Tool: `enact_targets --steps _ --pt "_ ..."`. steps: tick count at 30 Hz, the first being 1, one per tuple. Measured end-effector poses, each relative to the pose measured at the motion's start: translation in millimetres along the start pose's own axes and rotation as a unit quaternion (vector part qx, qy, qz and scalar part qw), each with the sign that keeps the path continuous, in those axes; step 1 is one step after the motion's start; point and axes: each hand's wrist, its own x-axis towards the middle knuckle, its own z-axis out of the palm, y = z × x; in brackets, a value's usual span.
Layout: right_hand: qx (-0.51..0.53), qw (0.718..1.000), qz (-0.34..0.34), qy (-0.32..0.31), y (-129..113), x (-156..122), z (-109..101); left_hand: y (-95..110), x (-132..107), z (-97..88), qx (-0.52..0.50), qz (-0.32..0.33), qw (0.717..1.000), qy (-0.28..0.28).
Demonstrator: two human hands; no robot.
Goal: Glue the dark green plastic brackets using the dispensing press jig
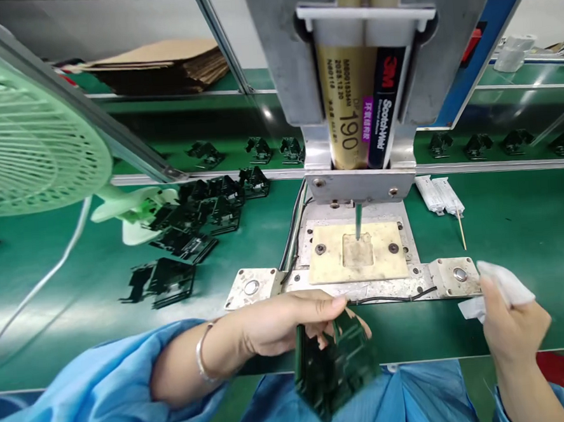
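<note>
My left hand [293, 318] is closed on a dark plastic bracket [336, 360], pinched at its upper edge and tilted over the bench's near edge; motion blurs its details. Off to the right, my right hand [515, 321] grips a crumpled white wipe [509, 283]. Between and beyond the hands stands a glue dispenser with a 3M Scotch-Weld adhesive cartridge [356, 104]. Its thin nozzle [358, 221] points down at the cream fixture block [331, 268]. Similar dark brackets [174, 281] lie in a loose pile on the left.
A green fan [29, 137] leans in at the left, its white cable [51, 276] crossing the bench. Button blocks [253, 288] flank the fixture base. White packets [438, 194] and a thin stick [461, 232] lie at right. More brackets [259, 150] line the strip behind, below stacked cardboard [158, 62].
</note>
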Motion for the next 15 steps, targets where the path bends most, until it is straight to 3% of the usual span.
enact_targets --steps 2,3,5,7,11,15 --pt "0.066 0.982 -0.133 -0.119 -17 -17 -13 -7 1 6.9 -0.041 -0.024 0.995 -0.086" --pt "0.106 0.955 -0.186 -0.206 -30 -25 -18 -9 2 10.4 -0.044 -0.026 0.992 -0.117" --pt "0.145 0.889 -0.255 -0.353 -60 -39 -20 -11 5 17.2 -0.039 -0.019 0.990 -0.137" --pt "0.146 0.842 -0.279 -0.437 -91 -47 -12 -12 8 23.3 -0.025 -0.016 0.990 -0.135" --pt "0.177 0.779 -0.332 -0.501 -126 -48 18 -15 13 31.2 0.022 -0.025 0.989 -0.144" --pt "0.144 0.788 -0.326 -0.502 -136 -48 24 -15 11 32.5 0.086 0.031 0.990 -0.104"
